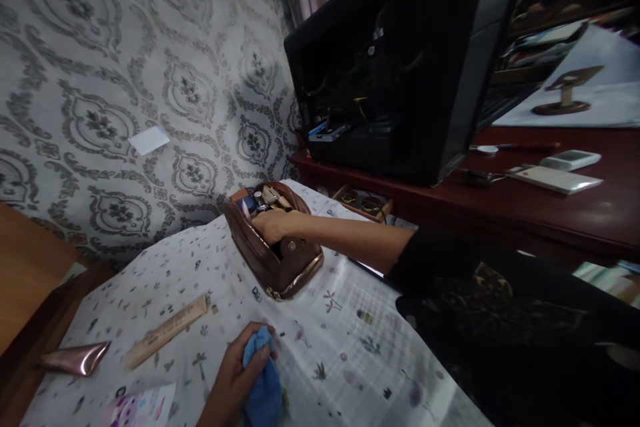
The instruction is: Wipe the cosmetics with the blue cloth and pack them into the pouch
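Observation:
My right hand (274, 223) reaches into an open brown cosmetic bag (280, 273) with a gold zipper; its fingers are hidden inside. Several small bottles and tubes (273, 197) crowd the far end of the bag. Lower down, my left hand (243, 367) is closed around a crumpled blue cloth (265, 387) that hangs over the printed white sheet (345, 347). To the left of that hand lie a beige tube (167, 332), a shiny pink tube (77, 358) and a white and purple packet (143, 407).
A black computer case (380, 80) stands on a reddish-brown desk (530, 207) at the right, with white boxes (555, 178) on it. An open drawer (364, 203) holds glasses. Patterned wallpaper (200, 93) backs the bed.

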The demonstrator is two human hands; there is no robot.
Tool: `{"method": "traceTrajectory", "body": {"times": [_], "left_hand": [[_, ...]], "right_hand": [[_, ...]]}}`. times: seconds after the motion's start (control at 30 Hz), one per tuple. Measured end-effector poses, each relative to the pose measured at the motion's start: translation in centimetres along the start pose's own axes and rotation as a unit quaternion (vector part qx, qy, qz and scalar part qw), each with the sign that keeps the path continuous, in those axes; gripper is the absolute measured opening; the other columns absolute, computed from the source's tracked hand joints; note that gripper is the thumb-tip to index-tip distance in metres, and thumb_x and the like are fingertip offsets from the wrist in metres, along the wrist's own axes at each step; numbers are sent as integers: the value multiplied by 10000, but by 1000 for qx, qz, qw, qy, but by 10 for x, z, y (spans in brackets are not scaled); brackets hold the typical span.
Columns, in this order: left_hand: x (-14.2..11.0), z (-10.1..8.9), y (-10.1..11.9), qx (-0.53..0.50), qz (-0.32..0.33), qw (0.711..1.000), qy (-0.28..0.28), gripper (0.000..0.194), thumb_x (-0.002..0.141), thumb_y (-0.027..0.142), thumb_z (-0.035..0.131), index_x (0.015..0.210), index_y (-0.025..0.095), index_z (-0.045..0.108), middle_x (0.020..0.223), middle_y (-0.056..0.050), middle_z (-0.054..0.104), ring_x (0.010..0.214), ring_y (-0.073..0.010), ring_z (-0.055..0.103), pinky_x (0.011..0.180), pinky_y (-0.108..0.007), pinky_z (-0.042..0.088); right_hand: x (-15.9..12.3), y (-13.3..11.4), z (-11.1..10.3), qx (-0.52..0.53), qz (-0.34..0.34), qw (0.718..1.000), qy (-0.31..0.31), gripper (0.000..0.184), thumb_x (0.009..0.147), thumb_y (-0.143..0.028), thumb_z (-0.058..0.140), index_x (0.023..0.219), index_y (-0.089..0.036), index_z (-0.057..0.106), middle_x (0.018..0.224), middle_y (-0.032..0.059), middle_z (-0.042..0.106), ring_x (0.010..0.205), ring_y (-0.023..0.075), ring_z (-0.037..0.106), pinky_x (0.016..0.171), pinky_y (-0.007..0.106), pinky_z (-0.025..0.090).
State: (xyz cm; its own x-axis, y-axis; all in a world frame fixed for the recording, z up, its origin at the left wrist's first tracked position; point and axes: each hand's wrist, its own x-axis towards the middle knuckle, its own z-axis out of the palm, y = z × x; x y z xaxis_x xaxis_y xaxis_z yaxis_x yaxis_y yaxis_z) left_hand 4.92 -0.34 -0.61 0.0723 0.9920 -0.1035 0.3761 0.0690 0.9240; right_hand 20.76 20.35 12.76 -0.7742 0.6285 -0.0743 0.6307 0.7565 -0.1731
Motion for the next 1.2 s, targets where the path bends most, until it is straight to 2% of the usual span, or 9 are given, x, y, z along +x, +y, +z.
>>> {"method": "traceTrajectory", "body": {"times": [0.27, 0.33, 0.43, 0.6, 0.73, 0.87, 0.97, 1.1, 1.2], "left_hand": [[2, -2, 0, -60, 12, 997, -39, 505, 828, 606, 645, 1066, 161, 628, 840, -35, 660, 710, -144, 556, 637, -230, 438], [2, -2, 2, -68, 34, 997, -33, 480, 823, 588, 661, 1037, 160, 638, 850, -33, 658, 739, -146, 565, 660, -230, 447], [1, -3, 4, -105, 27, 994, -19, 487, 795, 584, 690, 1026, 158, 641, 833, -31, 654, 726, -146, 573, 647, -233, 455], [-1, -9, 9, -139, 32, 990, 18, 515, 766, 600, 704, 1008, 149, 643, 814, -37, 662, 702, -153, 589, 644, -246, 477], [-3, -34, 19, -54, 76, 993, 75, 408, 843, 528, 642, 1012, 156, 647, 848, -37, 673, 749, -165, 607, 706, -256, 482], [-13, -76, 26, 147, 125, 966, 175, 308, 908, 455, 550, 995, 179, 657, 900, -40, 681, 845, -204, 625, 801, -284, 473], [-32, -109, 17, 329, 96, 911, 229, 301, 936, 432, 481, 1031, 212, 663, 934, -56, 707, 899, -240, 643, 840, -319, 475], [-65, -146, -21, 479, 0, 827, 296, 373, 913, 421, 434, 1144, 228, 653, 1143, -106, 719, 1095, -290, 632, 895, -363, 490], [-82, -164, -54, 505, -50, 809, 299, 429, 878, 505, 421, 1074, 223, 678, 1088, -112, 740, 1096, -313, 638, 904, -387, 507]], "right_hand": [[-5, 7, 6, -21, -23, 999, 25, 289, 821, -120, 597, 1077, -73, 725, 1085, 194, 742, 1015, 288, 707, 834, 311, 532], [-9, 7, 7, -24, -16, 998, 58, 325, 831, -94, 562, 1117, -53, 711, 1120, 221, 725, 1071, 316, 686, 886, 361, 516], [-16, 6, 9, 25, -16, 989, 143, 334, 850, -100, 536, 1127, -121, 722, 1123, 136, 744, 1107, 272, 676, 947, 353, 497], [-37, 0, 25, 141, -30, 962, 234, 348, 872, -133, 483, 1146, -133, 698, 1030, 86, 761, 945, 227, 712, 842, 332, 553], [-59, -18, 45, 165, -41, 917, 361, 426, 863, -191, 547, 1284, -177, 610, 1132, 112, 721, 1014, 271, 691, 845, 400, 568], [-78, -47, 64, 119, -108, 862, 480, 276, 908, -199, 542, 1162, -198, 650, 1283, 144, 632, 1211, 307, 594, 996, 496, 502], [-84, -70, 84, 139, -187, 847, 478, 240, 913, -116, 518, 1087, -206, 656, 1203, 124, 657, 1139, 251, 616, 970, 450, 518], [-77, -97, 121, 201, -249, 881, 349, 266, 887, -30, 472, 994, -182, 662, 1036, 106, 700, 1005, 210, 631, 870, 366, 548], [-68, -116, 143, 205, -262, 907, 258, 242, 859, -24, 498, 962, -152, 675, 955, 94, 713, 969, 209, 632, 863, 323, 535]]}}
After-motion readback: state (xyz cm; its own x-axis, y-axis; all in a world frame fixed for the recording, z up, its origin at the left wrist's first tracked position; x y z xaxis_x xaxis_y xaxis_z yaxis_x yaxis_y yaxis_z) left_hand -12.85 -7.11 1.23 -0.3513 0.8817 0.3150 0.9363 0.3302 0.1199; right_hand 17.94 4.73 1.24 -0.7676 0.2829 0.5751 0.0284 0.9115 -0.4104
